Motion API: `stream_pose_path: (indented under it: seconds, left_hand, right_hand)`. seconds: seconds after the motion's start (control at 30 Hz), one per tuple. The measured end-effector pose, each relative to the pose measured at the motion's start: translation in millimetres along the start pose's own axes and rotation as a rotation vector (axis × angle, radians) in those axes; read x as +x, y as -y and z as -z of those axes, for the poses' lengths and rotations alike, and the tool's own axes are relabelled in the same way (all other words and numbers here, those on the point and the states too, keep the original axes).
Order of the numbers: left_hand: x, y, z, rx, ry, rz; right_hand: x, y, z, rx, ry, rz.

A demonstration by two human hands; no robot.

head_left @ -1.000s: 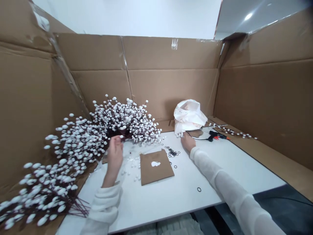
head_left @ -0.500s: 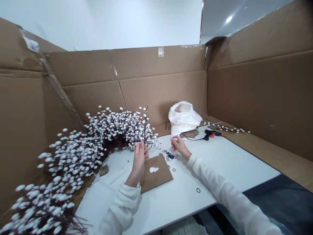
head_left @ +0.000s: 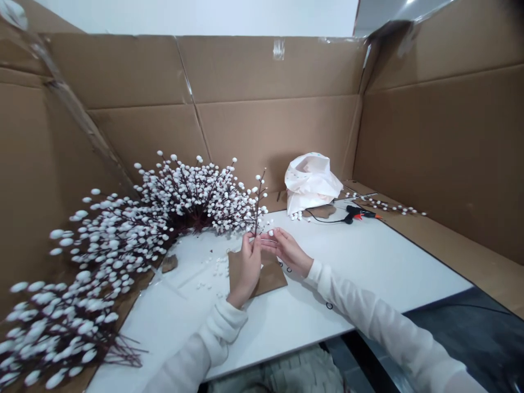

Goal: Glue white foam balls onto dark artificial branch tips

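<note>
Twig (head_left: 257,206) is clamped in left fingers (head_left: 247,243), base hidden; right fingers (head_left: 281,235) pinch white bead (head_left: 271,232).

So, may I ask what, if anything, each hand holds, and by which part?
The left hand grips a dark twig by its lower part; the right hand pinches a white ball, too small to tell where.

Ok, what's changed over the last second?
The left hand moved right, over the card, holding a twig near-upright. The right hand came left from beside the bag and now pinches a white ball near the twig. Bag, glue gun and branches stayed put.
</note>
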State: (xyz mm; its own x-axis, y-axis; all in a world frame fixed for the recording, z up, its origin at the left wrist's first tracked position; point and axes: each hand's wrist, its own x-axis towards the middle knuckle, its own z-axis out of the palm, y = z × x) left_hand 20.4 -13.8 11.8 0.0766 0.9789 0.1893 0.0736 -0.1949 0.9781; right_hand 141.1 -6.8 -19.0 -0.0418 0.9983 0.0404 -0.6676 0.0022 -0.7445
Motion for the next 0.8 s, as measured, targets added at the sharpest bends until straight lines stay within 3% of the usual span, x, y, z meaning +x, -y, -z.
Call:
stream_pose_path:
  seconds: [0.27, 0.8]
  left_hand:
    - [4.1, 16.4, -6.3, -0.042, 0.084, 0.012]
    - [1.4, 22.0, -8.5, -0.025, 0.075, -0.008]
  right_hand:
    - [-6.1, 8.0, -0.2, -0.005, 0.032, 0.010]
    - [-7.9, 2.9, 0.3, -0.044, 0.024, 0.031]
